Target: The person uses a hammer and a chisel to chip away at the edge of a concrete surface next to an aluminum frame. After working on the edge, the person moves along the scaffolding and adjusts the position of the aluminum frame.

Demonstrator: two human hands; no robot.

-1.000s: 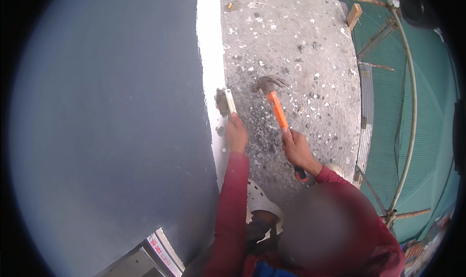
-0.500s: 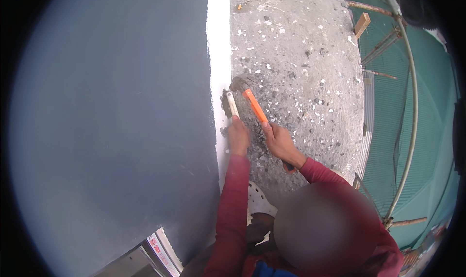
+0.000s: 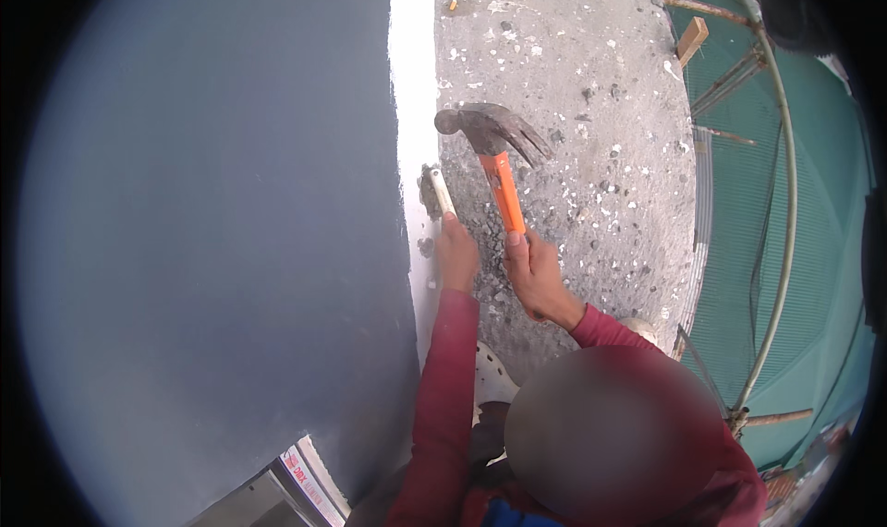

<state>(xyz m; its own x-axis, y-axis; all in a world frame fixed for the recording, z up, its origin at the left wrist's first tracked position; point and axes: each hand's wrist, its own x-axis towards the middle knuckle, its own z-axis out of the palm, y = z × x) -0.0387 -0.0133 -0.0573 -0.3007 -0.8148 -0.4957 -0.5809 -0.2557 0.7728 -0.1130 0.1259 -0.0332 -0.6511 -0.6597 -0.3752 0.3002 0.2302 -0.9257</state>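
Note:
My right hand point(image 3: 536, 275) is closed around the orange handle of a claw hammer point(image 3: 502, 190). The dark steel head is raised, its round face toward the wall and its claw toward the right. To the left, my left hand point(image 3: 456, 253) grips a short off-white tool point(image 3: 443, 192) with a rounded far end; its exact kind cannot be made out. That end lies beside a chipped grey patch point(image 3: 428, 193) in the white band point(image 3: 415, 74) along the foot of the dark grey wall point(image 3: 231, 204). The hammer head is apart from the tool.
Rubble and white flecks litter the concrete ledge point(image 3: 573, 84). Beyond its right edge are green netting point(image 3: 822, 222), a curved pole point(image 3: 788, 176) and a wooden block point(image 3: 691, 41). A perforated white shoe point(image 3: 496, 376) is below my hands. An opening frame point(image 3: 314, 481) sits lower left.
The hammer head has swung up and away from the off-white tool and appears larger. My right hand has tilted with it; my left hand has barely moved.

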